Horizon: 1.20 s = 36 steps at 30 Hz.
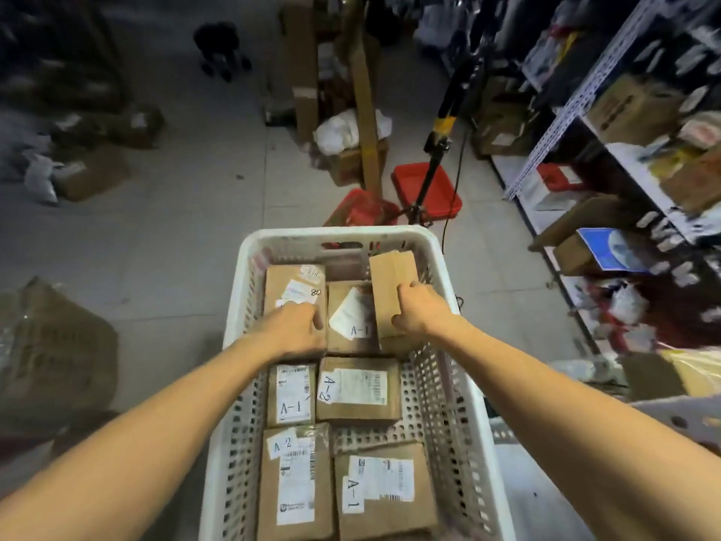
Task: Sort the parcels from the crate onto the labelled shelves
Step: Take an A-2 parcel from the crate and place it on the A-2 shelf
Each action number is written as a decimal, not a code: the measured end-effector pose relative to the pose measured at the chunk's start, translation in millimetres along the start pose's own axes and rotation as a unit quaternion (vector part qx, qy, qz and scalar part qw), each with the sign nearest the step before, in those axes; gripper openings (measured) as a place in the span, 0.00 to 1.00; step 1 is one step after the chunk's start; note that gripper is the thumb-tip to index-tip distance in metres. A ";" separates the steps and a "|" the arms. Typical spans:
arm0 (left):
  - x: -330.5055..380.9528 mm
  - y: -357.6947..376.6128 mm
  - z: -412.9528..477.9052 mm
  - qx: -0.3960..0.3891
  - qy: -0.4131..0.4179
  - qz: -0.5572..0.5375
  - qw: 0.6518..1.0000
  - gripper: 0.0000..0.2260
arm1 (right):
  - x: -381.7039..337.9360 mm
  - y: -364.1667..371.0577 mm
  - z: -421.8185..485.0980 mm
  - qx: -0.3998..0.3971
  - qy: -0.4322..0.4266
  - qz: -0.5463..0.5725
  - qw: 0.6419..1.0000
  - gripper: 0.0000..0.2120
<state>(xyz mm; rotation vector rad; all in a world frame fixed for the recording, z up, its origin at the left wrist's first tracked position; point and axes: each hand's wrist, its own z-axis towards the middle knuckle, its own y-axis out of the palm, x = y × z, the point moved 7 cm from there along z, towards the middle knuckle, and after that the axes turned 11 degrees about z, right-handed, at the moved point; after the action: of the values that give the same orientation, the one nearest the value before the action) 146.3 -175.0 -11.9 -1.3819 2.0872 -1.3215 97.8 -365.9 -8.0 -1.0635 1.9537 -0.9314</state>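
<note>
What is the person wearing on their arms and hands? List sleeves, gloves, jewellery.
The left forearm and right forearm are bare to the frame edge, no sleeves in view. The left hand and right hand wear no gloves; no watch, ring or band can be seen.

Both bare forearms reach forward, wide at the elbows and nearer together at the hands. The left hand (294, 326) lies palm-down on a flat box (290, 285), fingertips bent over its edge. The right hand (419, 310) grips a tilted box (392, 273), fingers and thumb curled round its side.
</note>
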 end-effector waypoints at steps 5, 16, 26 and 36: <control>-15.8 34.7 45.7 -0.038 0.025 -0.001 0.999 0.10 | 13.3 50.5 53.5 0.023 0.056 0.011 0.998 0.29; -25.8 78.1 84.0 -0.084 0.048 -0.131 0.987 0.10 | 39.0 92.7 92.9 0.107 0.146 0.113 0.977 0.59; -23.5 32.2 70.9 -0.058 -0.041 -0.296 0.952 0.28 | 37.8 64.3 25.6 0.179 0.100 0.536 0.819 0.61; 9.2 1.3 -28.4 0.004 -0.041 -0.507 0.861 0.39 | -1.4 7.2 -63.5 0.091 -0.055 0.639 0.762 0.40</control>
<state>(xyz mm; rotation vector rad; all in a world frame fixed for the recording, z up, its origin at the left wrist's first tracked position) 122.1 -167.9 4.0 -2.6393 1.2288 -1.5081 42.5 -345.8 17.1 0.4269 1.8381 -0.2172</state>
